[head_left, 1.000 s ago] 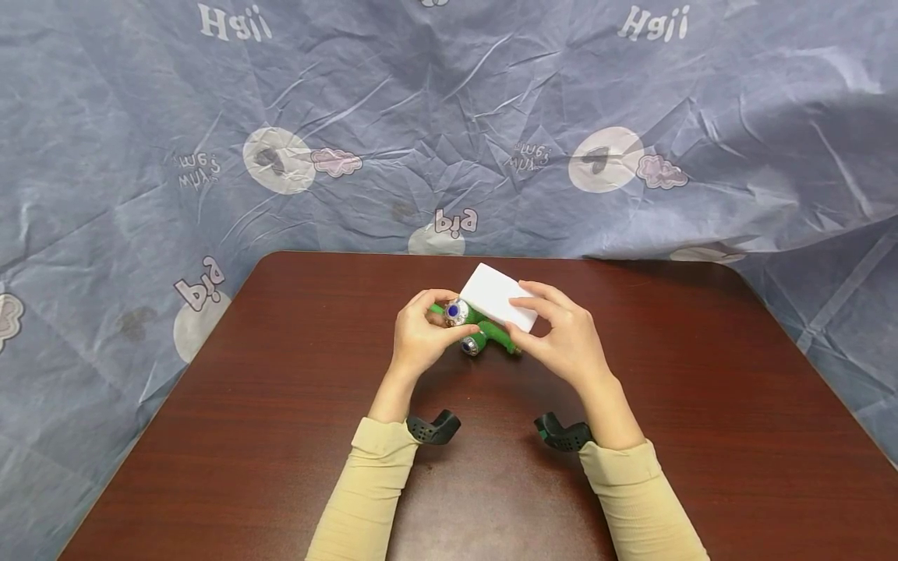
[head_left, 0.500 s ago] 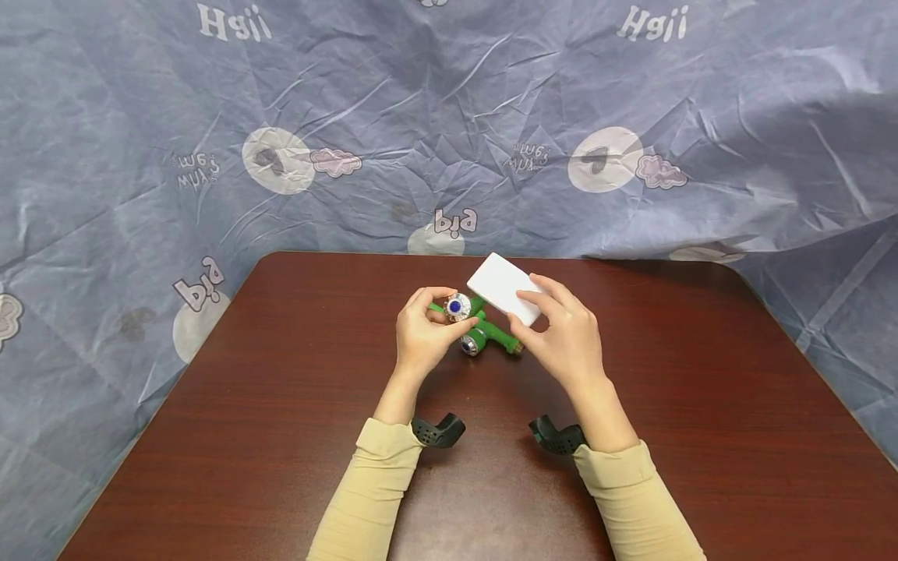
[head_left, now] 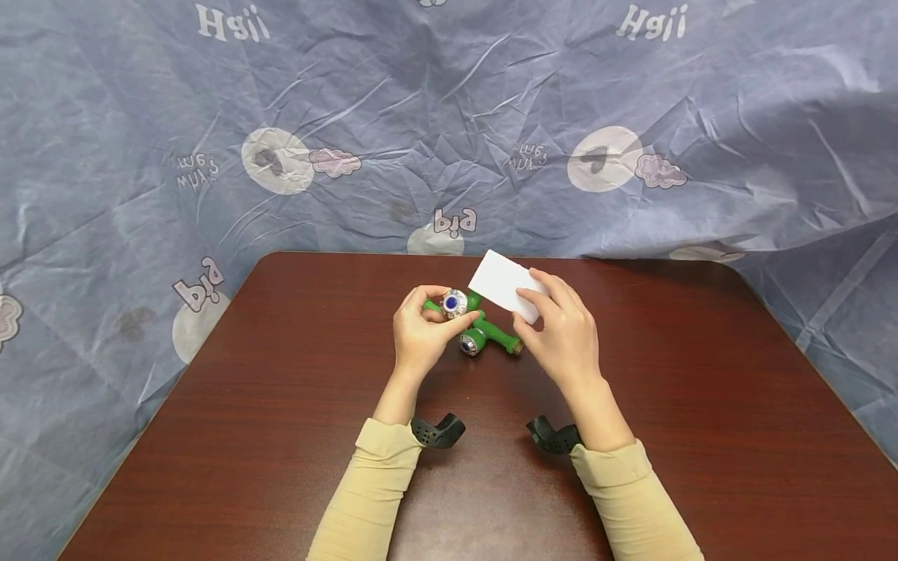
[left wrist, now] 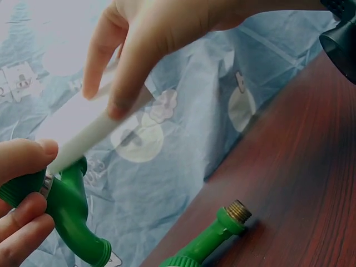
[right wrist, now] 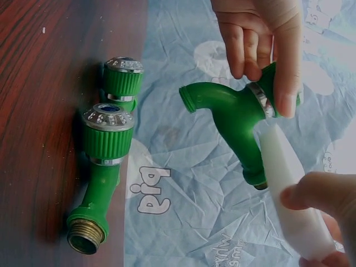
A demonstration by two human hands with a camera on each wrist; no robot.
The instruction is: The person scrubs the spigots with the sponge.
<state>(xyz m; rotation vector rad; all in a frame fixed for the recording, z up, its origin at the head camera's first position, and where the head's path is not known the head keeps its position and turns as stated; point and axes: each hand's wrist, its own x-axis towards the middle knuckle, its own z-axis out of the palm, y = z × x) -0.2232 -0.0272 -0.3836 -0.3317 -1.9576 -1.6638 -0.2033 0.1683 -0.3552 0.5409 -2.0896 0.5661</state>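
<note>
My left hand [head_left: 419, 331] grips a green tap [right wrist: 239, 125] by its ribbed knob, raised off the table. The knob's silver cap with a blue centre faces up in the head view. A white sponge block [head_left: 500, 279] is pinched between the thumb and fingers of my right hand [head_left: 567, 335]. In the right wrist view the sponge's narrow end lies right at the held tap's body, near its silver collar. Below the hands, two more green taps lie on the table: one with a brass thread in front [right wrist: 108, 139], the other [right wrist: 123, 80] partly hidden behind it.
The dark red-brown wooden table [head_left: 281, 389] spreads out on all sides of the hands. A crumpled blue printed cloth [head_left: 393, 117] hangs behind its far edge. Black wrist mounts [head_left: 438, 431] jut inward from both wrists.
The sponge and my right hand have shifted slightly up and away along the tap. My left hand has lifted the tap a little and keeps its grip. The taps on the table stay put.
</note>
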